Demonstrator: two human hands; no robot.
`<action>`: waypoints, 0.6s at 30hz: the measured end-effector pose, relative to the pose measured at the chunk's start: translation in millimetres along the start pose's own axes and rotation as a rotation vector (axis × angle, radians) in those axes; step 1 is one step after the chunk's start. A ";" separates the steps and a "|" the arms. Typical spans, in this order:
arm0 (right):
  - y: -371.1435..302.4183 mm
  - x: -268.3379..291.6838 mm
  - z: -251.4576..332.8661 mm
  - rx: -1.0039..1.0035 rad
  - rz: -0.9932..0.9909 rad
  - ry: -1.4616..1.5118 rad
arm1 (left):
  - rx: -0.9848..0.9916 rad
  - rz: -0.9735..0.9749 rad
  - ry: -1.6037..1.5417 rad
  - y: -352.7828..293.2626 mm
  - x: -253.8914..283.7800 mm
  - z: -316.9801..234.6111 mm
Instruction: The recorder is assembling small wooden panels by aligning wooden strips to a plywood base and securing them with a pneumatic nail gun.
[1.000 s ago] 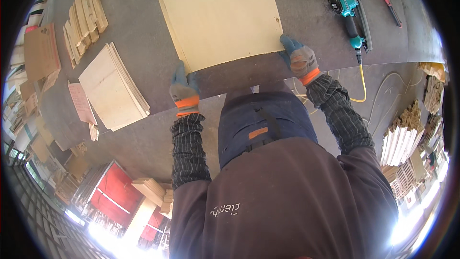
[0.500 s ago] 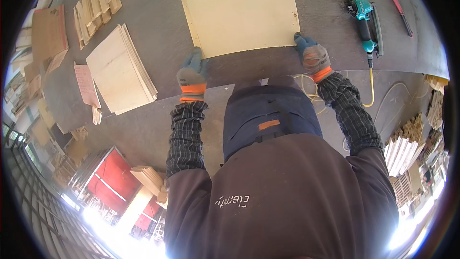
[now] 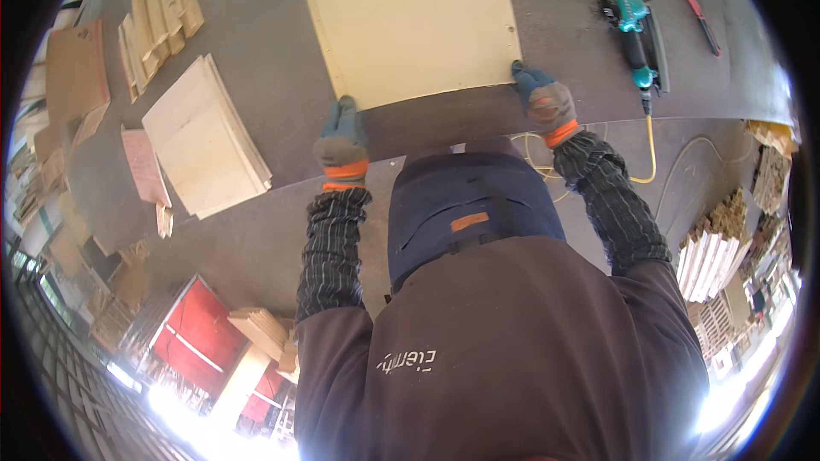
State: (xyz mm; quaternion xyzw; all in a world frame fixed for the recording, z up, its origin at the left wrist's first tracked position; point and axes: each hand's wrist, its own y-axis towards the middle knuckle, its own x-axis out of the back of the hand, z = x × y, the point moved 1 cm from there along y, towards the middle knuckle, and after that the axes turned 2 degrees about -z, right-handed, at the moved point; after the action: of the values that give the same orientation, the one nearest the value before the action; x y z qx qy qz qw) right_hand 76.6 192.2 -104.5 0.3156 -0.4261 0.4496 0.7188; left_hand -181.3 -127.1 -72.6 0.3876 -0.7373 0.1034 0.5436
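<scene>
A cream rectangular wooden panel (image 3: 410, 21) lies on the dark worktable, with small marks along its side edges. My left hand (image 3: 343, 141), in a grey-blue glove with an orange cuff, is at the panel's near left corner, its fingers pressed together against the edge. At the near right corner my right hand (image 3: 547, 101), gloved alike, has its fingers closed on the edge. The panel's underside and the thumbs' hold are hidden. A teal and black nail gun (image 3: 634, 43) lies to the right of the panel, joined to a yellow air hose (image 3: 652, 149).
Left of the panel lie a stack of thin boards (image 3: 205, 141), a reddish board (image 3: 145, 166) and several wooden strips (image 3: 162, 13). A red-handled tool (image 3: 694, 0) rests at the far right. The worktable's near edge (image 3: 299, 181) runs just before my body.
The view has shifted slightly, moving the table's things a little left in the picture. My left hand has drawn slightly back toward me at the corner. The panel keeps its place on the table.
</scene>
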 end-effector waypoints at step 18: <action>-2.8 17.2 8.4 -0.108 0.049 0.278 | -0.575 0.203 -0.245 76.4 -78.6 -129.7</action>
State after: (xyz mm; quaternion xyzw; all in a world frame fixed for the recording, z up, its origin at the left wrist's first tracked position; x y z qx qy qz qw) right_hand 80.5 190.6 -85.6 0.2008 -0.3538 0.4827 0.7756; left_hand -131.4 35.2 -71.1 0.1523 -0.8311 -0.1029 0.5249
